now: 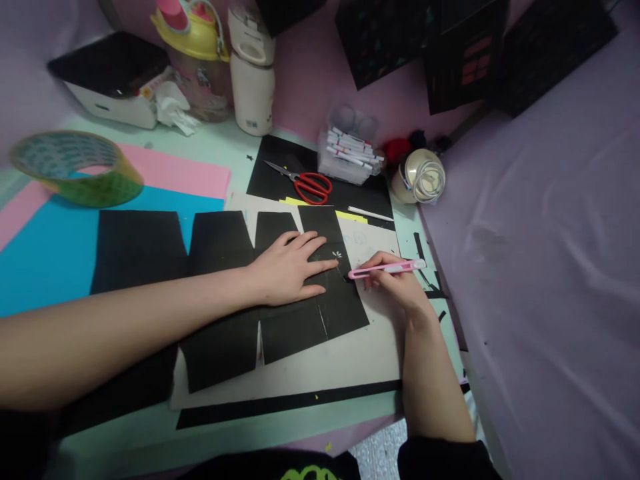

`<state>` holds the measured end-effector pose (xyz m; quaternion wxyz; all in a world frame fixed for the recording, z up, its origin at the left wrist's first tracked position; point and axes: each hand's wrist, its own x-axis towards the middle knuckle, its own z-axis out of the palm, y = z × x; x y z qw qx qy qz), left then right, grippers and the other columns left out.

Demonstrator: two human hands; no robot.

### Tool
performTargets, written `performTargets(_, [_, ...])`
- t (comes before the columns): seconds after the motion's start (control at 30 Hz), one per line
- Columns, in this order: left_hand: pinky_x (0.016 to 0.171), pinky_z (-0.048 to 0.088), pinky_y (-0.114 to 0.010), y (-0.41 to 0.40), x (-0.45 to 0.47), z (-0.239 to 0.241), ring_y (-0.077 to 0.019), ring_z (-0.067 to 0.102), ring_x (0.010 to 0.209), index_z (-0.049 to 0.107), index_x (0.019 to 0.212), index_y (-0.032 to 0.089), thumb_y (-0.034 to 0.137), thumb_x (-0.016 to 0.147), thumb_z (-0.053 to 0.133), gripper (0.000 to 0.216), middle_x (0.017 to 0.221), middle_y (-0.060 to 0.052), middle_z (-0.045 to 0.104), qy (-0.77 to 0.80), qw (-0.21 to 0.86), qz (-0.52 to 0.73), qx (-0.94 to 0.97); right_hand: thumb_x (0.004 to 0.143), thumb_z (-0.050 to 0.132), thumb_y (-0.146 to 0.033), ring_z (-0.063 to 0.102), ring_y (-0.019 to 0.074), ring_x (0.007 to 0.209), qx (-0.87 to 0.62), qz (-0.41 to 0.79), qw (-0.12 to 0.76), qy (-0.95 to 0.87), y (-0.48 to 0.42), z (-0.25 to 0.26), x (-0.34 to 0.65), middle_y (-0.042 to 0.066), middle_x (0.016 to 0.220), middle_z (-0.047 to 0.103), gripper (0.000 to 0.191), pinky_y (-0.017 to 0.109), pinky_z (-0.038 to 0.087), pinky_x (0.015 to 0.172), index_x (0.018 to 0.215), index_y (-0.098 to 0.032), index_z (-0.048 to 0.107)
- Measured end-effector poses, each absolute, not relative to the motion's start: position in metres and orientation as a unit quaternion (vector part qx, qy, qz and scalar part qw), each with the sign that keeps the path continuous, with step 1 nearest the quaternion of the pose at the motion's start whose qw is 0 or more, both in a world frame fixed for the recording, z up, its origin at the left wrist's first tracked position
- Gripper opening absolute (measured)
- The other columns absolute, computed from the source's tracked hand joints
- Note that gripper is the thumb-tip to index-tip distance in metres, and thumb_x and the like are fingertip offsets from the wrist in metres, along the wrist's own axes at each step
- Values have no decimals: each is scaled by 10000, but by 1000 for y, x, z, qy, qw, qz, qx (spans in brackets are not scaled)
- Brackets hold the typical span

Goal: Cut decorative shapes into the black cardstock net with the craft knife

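A forearm [150, 340] is slanting in from eight o'clock, left hand [295, 270] lying spread on black paper [290, 327], right hand [397, 283] at its three o'clock pinching a pink tool [387, 268]!

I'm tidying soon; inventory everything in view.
notched sheet: one, black, centre
knife: one, pink, right
board: one, white, beneath notched sheet
scissors: one, red-handled, back
marker box: one, clear, back
loose pen: one, white, back
tape: one, yellow-green, left
cards: two, pink and blue, left
backing sheet: one, black, back
scraps: several, yellow, back
strips: several, black, edges
lidded box: one, black-white, left
bottles: two, yellow-topped and white, back
canister: one, cream, right
panels: several, black, top
drapery: count unclear, lavender, sides
table: one, green, beneath
left grip: one, on notched sheet
right grip: one, holding knife
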<state>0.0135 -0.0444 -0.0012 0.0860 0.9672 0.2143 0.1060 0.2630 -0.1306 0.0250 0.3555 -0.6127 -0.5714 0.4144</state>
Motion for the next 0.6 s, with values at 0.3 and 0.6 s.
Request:
performTargets(0.3, [1095,222,-465,-44,14,0,-328,300,1398,494,1401,323,563,931,490,528,1511,-129,362,214,81,95,969,838,537,-202,625,150,634,-620,438,352,-547,-130,23,260,20,671,687,101,273,437,565,826,-174,633])
performTargets(0.6, [1095,223,-461,-44,13,0,-324,301,1396,492,1399,332,567,929,489,525,1508,-122,366,215,80,96,969,848,566,-222,665,152,610,-612,454,363,-536,-130,20,262,47,721,726,98,297,521,584,853,-166,646])
